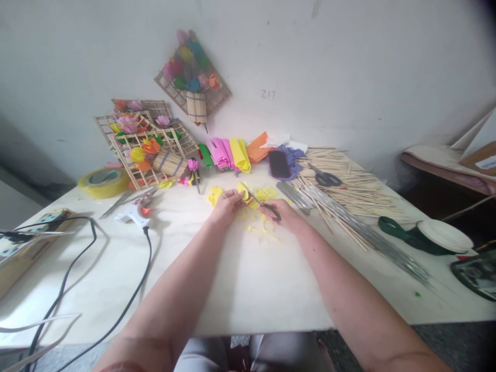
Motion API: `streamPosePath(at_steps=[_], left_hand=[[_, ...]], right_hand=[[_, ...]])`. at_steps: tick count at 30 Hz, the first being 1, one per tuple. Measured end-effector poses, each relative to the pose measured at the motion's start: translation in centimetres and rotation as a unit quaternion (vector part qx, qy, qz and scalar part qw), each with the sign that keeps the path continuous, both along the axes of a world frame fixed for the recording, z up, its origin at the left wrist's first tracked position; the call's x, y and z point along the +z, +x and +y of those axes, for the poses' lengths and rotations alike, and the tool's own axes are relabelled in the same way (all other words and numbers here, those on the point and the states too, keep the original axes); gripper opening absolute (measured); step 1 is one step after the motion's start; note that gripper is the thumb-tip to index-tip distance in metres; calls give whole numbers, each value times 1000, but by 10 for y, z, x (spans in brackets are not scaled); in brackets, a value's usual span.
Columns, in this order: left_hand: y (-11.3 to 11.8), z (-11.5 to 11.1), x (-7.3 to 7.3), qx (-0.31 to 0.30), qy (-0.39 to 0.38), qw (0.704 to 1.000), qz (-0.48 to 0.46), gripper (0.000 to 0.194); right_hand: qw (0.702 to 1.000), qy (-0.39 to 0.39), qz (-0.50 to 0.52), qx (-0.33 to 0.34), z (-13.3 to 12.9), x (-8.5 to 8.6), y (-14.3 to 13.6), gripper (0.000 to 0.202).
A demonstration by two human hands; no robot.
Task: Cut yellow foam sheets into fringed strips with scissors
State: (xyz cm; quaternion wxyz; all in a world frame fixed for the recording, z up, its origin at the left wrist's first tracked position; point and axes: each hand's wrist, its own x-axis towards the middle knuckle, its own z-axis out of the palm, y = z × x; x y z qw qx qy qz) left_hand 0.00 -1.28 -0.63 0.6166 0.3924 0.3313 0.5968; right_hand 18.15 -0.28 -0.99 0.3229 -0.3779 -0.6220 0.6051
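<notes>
Near the middle of the table, my left hand [229,202] pinches a small piece of yellow crepe paper [243,192]. My right hand [282,213] is closed round the dark handles of a pair of scissors [256,198], whose blades point up and left against the yellow piece. Whether the blades are closed is too small to tell. Cut yellow petals [214,195] lie just beyond my left hand. Yellow paper scraps [266,227] are scattered under and around the scissors.
Rolled crepe paper [220,154], a phone [279,164] and a second pair of scissors [327,178] lie toward the wall. Wooden sticks [356,191] and metal wires [360,237] spread at right. Left are a glue gun [135,214], its black cable, tape [104,182] and flower-decorated lattices [143,147].
</notes>
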Motion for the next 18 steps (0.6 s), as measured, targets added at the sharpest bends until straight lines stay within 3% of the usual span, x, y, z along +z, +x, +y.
streamPosePath(at_steps=[6, 18], left_hand=[[0, -1, 2, -15, -14, 1000, 2, 21], [0, 1, 0, 18, -16, 1000, -3, 19]], right_hand=[[1000, -9, 11, -7, -2, 1, 0, 28], [1000, -13, 2, 2, -6, 5, 0, 27]])
